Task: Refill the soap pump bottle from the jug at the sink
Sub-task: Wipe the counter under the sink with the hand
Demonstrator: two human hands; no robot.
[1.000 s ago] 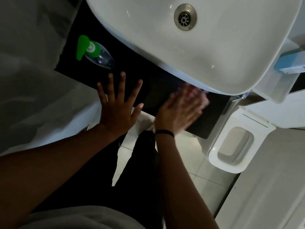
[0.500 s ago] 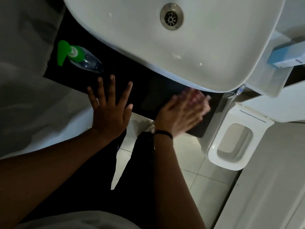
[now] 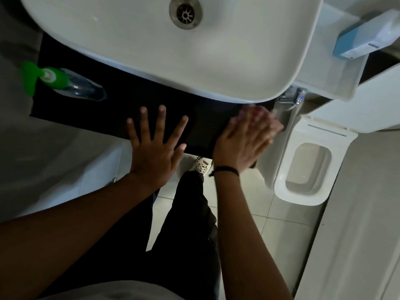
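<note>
Hands first: my left hand [image 3: 154, 146] is spread wide, fingers splayed and holding nothing, flat over the near edge of the dark worktop [image 3: 134, 100]. My right hand [image 3: 246, 137] lies to the right of it at the worktop's near right corner, fingers together and stretched out flat; its fingertips are blurred and there is something pinkish at or under them (I cannot tell what it is, or whether the hand grips it). A black band [image 3: 226, 169] sits on the right wrist. The soap pump bottle [image 3: 71, 86], clear-bodied with a green pump head, stands on the far left of the worktop, well apart from both hands and just left of the white sink [image 3: 238, 68]. The sink fills the far side of my view, its metal drain [image 3: 185, 13] near the top edge, and its basin overhangs the worktop. I see no jug anywhere in view. A blue and white box [image 3: 363, 40] rests on a white ledge at the far right. Below the sink's right corner there is a chrome fitting [image 3: 295, 98], and near it, lower right, a white toilet [image 3: 307, 172] with its lid up. Between my arms I can see dark trousers and one light shoe [image 3: 201, 165] on the pale tiled floor [image 3: 270, 224].
</note>
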